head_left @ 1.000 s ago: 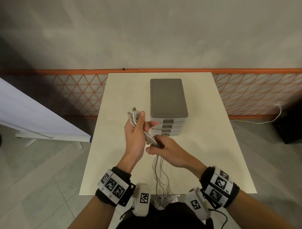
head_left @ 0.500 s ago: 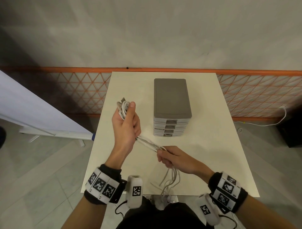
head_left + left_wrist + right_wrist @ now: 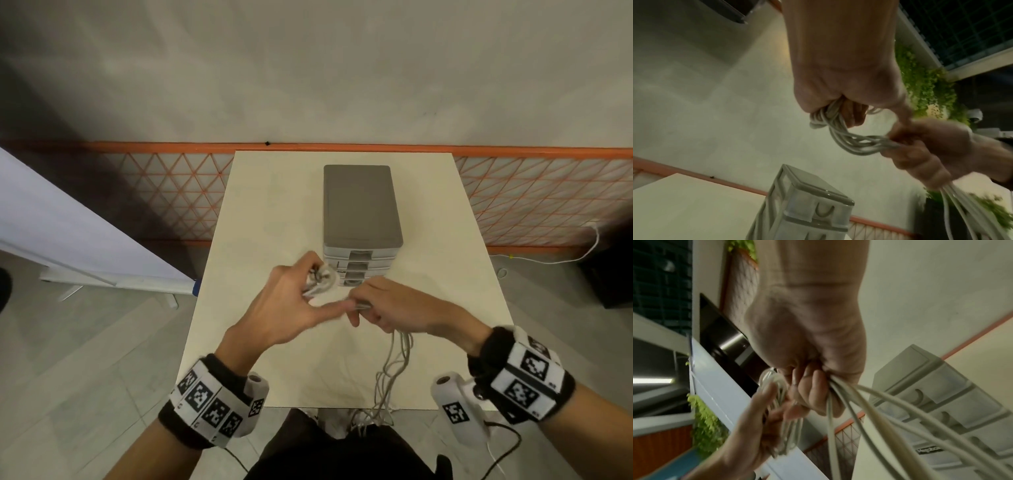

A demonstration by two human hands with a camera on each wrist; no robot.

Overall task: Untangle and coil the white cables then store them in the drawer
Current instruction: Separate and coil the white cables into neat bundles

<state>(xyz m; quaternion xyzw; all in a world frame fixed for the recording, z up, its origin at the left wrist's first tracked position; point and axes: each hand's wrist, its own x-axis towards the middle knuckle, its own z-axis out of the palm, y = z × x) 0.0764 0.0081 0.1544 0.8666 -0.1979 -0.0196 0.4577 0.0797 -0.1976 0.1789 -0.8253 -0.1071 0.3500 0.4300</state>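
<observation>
The person is standing at the near edge of a pale cream rectangular table (image 3: 260, 212), both hands raised above its middle; the left hand (image 3: 284, 308) is curling its fingers around a small bundle of looped white cables (image 3: 320, 279), the loops gathered in the fist and showing beside the thumb (the left wrist view shows the loops packed under the curled fingers (image 3: 854, 113)); the right hand (image 3: 399, 308) is lying just beside the left, its fingers closed around the same white cables a little further along, so a short slack stretch (image 3: 857, 142) is bridging the two fists. From under the right hand the loose strands (image 3: 394, 370) are hanging down across the table's near edge and ending out of sight below it; in the right wrist view several of these strands (image 3: 890, 410) are fanning out from the closed fingers (image 3: 813, 395).

A grey plastic drawer unit with a flat darker top (image 3: 361, 202) is standing on the table toward its far edge, slightly right of centre; its stacked drawer fronts (image 3: 363, 270) are facing the person and all are sitting closed; the hands are holding the cables in front of these drawers, above the table and not touching the unit.
</observation>
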